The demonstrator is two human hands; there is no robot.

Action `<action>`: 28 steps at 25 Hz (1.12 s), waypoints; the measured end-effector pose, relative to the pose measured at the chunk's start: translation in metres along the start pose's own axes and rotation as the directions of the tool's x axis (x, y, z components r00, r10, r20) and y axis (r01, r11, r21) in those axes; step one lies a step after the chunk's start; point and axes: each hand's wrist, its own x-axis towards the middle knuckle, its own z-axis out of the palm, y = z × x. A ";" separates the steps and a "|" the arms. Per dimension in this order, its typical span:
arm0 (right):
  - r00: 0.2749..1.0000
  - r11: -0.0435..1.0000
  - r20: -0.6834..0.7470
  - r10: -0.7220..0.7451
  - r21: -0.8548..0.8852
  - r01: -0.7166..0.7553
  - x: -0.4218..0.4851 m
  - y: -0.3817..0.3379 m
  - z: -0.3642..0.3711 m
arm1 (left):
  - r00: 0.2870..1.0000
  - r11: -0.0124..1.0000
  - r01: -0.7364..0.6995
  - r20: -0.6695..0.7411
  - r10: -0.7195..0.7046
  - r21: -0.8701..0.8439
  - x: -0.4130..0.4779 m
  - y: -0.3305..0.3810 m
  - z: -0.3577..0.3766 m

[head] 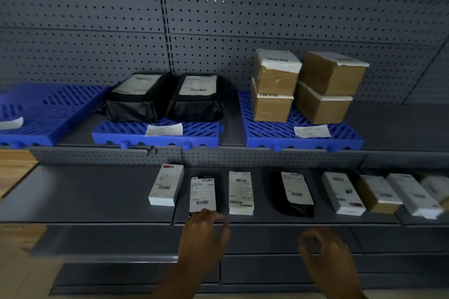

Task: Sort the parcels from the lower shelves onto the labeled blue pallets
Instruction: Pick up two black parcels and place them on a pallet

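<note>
A row of parcels lies on the lower grey shelf: a white box, a black parcel with a white label, a white-labelled parcel, a black bag and several more boxes to the right. My left hand reaches up to the near end of the black labelled parcel, fingertips touching it, fingers apart. My right hand hovers lower, in front of the shelf edge, fingers loosely curled and holding nothing. Above, three blue pallets carry paper labels: left, middle, right.
Two black wrapped parcels sit on the middle pallet. Several brown cartons are stacked on the right pallet. The left pallet holds only a label slip. A pegboard wall backs the shelves. A wooden surface shows at far left.
</note>
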 end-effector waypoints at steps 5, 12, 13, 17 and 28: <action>0.997 0.997 -0.015 0.080 -0.014 -0.080 0.001 -0.016 0.024 | 0.998 0.999 0.046 0.040 -0.045 -0.002 0.000 -0.019 -0.012; 0.988 0.999 0.150 -0.037 0.008 0.036 0.040 -0.032 0.055 | 0.987 0.987 0.160 -0.029 -0.160 0.009 0.011 -0.058 -0.026; 0.987 0.998 0.150 -0.062 -0.001 0.063 0.051 -0.027 0.067 | 0.985 0.985 0.173 -0.030 -0.172 0.019 0.015 -0.061 -0.029; 0.981 0.992 0.150 -0.125 -0.008 0.128 0.085 -0.047 0.098 | 0.968 0.964 0.249 -0.067 -0.243 0.097 0.032 -0.077 -0.040; 0.978 0.988 0.140 -0.155 0.036 0.152 0.128 -0.100 0.114 | 0.958 0.949 0.280 -0.107 -0.266 0.143 0.068 -0.103 -0.053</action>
